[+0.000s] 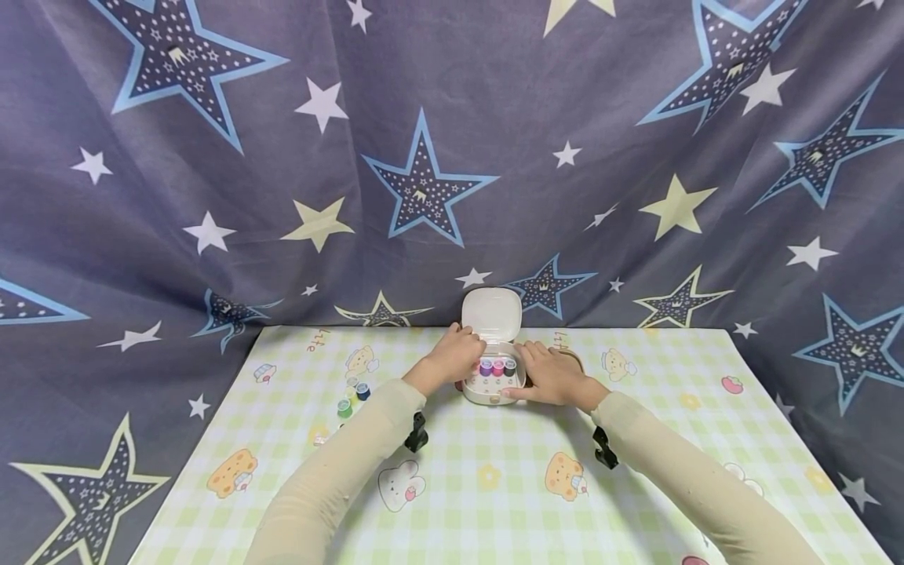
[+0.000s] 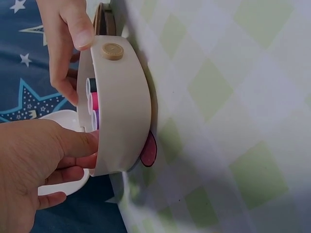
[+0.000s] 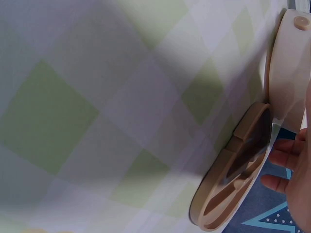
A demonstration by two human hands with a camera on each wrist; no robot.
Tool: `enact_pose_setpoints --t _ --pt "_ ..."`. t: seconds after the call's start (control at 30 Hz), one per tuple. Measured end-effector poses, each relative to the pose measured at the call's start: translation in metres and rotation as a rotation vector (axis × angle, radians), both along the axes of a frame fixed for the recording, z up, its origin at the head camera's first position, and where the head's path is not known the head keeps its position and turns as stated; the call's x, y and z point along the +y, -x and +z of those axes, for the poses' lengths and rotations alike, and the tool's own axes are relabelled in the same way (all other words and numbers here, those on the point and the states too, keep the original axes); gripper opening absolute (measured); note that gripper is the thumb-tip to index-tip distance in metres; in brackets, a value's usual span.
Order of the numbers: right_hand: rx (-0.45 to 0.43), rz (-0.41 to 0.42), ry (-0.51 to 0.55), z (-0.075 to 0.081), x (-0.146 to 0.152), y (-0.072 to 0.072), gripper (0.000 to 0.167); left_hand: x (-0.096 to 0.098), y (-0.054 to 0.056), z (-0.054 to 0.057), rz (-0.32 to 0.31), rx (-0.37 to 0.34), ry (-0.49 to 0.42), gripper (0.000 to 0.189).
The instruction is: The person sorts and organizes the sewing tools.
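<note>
A white box (image 1: 484,397) with a round tan button stands at the table's back, its lid (image 1: 492,314) raised. Inside, purple (image 1: 486,368), pink (image 1: 498,368) and black (image 1: 510,368) thread spools stand in a row above small pegs. My left hand (image 1: 455,355) reaches into the box's left end, thumb and forefinger pinching a reddish spool mostly hidden by the fingers. With the thumb on the front rim and fingers along the right side, my right hand (image 1: 554,375) holds the box. In the left wrist view, the box wall (image 2: 124,97) hides much of the inside.
Loose spools, including green (image 1: 344,408) and dark blue (image 1: 363,391), lie left on the checked tablecloth (image 1: 487,510), partly behind my left sleeve. A tan compartmented tray (image 3: 214,194) lies right of the box, near my right hand. A starry curtain (image 1: 438,275) hangs behind.
</note>
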State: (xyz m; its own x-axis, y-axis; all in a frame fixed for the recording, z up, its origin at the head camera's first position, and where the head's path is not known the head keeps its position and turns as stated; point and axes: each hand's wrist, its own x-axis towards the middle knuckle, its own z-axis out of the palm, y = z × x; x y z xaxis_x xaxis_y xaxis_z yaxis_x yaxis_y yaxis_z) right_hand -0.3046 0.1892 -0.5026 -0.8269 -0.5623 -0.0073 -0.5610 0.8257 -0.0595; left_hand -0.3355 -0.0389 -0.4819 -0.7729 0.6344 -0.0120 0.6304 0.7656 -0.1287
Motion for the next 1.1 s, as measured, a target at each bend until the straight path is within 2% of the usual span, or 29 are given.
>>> enact_pose_setpoints --t 0.3,0.57,0.87,1.1 --pt "0.0 0.01 -0.006 -0.0049 0.0015 0.0032 0.104 0.0018 -0.0002 0.0029 0.023 -0.033 0.016 0.018" --pt "-0.003 0.014 -0.001 -0.0051 -0.0009 0.0021 0.102 0.0042 -0.0028 0.0046 0.048 -0.045 0.043 0.014" --pt "0.009 0.014 0.002 -0.0053 0.001 0.0022 0.104 0.0041 -0.0039 0.007 0.058 -0.048 0.007 0.01" --pt "-0.019 -0.011 -0.02 -0.0024 0.0014 0.0027 0.107 0.0043 -0.0025 0.0054 0.066 -0.05 -0.008 0.007"
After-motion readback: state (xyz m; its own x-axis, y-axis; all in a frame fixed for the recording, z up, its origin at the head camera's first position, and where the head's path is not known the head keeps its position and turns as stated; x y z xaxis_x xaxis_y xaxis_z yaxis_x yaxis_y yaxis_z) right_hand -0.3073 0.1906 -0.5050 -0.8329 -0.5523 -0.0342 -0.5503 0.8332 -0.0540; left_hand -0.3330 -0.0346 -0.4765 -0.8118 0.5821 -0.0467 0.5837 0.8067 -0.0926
